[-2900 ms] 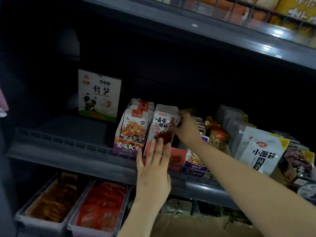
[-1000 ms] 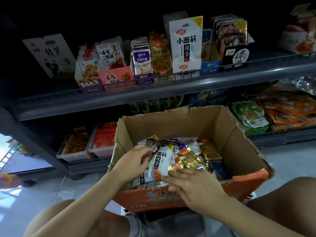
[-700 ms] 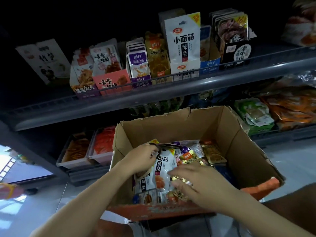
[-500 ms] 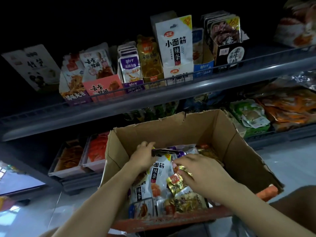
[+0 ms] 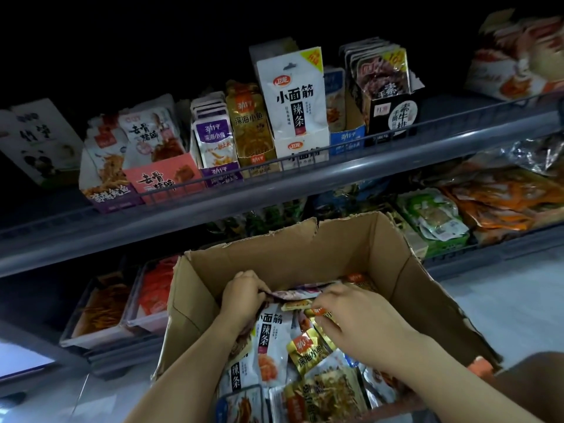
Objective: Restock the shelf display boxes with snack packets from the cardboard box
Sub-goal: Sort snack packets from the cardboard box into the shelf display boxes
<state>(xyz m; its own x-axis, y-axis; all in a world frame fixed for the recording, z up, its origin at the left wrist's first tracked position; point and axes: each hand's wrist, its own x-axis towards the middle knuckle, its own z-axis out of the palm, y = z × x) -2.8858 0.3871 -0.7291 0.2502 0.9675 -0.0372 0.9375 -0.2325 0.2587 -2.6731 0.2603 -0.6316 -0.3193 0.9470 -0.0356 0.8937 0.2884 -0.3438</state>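
left hand (image 5: pixel 244 296) now pinching a dark flat packet (image 5: pixel 300 294) | right hand (image 5: pixel 357 319) curled on its other end | both deeper in cardboard box (image 5: pixel 305 254) than before

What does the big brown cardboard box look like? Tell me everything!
The cardboard box is plain brown inside, open at the top, with torn, ragged top edges. A bit of orange print shows on its outside near corner. It sits in front of the shelves, tipped toward the camera. It holds a jumble of snack packets in white, gold and other colours. The left hand and the right hand both reach in among the packets; the left hand grips some.
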